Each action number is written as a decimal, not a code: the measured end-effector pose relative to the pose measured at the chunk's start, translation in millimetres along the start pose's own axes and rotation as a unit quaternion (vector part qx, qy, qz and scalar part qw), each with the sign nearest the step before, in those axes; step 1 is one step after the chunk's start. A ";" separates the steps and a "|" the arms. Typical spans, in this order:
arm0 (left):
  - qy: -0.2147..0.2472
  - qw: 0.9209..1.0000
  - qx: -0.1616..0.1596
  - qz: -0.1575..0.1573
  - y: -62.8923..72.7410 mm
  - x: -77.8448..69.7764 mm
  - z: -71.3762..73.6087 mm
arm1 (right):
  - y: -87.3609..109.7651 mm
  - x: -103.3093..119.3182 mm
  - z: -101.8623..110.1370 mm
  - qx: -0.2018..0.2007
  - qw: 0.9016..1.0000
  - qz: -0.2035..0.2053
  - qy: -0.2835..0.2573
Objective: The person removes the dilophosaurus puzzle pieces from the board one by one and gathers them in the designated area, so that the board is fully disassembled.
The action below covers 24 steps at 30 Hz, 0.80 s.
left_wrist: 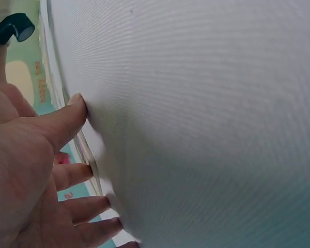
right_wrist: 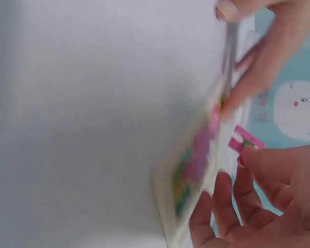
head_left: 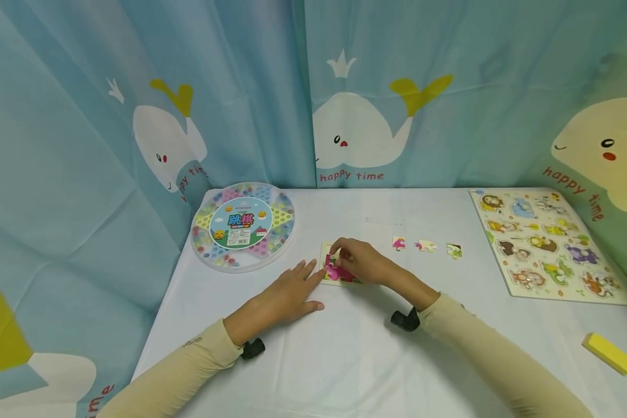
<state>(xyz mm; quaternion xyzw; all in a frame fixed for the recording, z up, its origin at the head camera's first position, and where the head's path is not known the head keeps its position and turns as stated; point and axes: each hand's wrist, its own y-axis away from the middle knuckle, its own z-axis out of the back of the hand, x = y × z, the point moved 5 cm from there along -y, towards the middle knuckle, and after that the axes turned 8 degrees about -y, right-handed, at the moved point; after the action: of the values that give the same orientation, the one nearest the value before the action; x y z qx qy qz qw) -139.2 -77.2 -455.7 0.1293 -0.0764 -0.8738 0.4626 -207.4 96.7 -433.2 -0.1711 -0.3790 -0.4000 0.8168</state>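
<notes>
A small puzzle board (head_left: 324, 249) with a cream border and a pink picture lies on the white table. My left hand (head_left: 287, 295) rests beside it with fingers spread, its index fingertip touching the board's left edge. In the left wrist view, the thumb and fingers of that hand (left_wrist: 31, 155) hold nothing. Over the board, my right hand (head_left: 364, 262) pinches a pink puzzle piece (right_wrist: 250, 136) between thumb and index finger. The right wrist view shows the piece raised slightly off the board, the other fingers loosely bent. Part of the picture is hidden under the right hand.
Three loose puzzle pieces (head_left: 426, 246) lie in a row right of the board. A round Chinese checkers box (head_left: 214, 258) stands at the back left. An animal peg board (head_left: 546, 247) lies at the right, with a yellow block (head_left: 609, 353) nearer me. Curtains (head_left: 261, 93) border the table.
</notes>
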 end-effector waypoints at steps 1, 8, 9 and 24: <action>0.000 1.000 0.000 0.000 0.0 -0.3 -0.1 | 1.4 -0.6 4.8 0.000 1.000 -0.009 -0.009; 0.007 1.000 0.011 0.007 0.2 -0.3 -3.1 | 20.1 -19.4 48.3 -0.036 0.999 -0.026 -0.005; 0.006 1.000 0.012 0.007 0.3 0.0 -3.6 | 23.9 -23.6 54.6 -0.041 0.999 -0.029 0.001; 0.013 1.000 0.005 0.007 1.3 1.7 -2.9 | 72.3 -78.6 108.0 -0.052 0.993 -0.102 -0.013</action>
<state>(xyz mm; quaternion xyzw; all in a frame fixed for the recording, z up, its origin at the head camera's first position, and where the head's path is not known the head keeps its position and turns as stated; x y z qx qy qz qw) -138.2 -79.4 -458.4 0.1421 -0.0761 -0.8686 0.4685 -233.8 245.7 -420.2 -0.1790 -0.3839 -0.4982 0.7566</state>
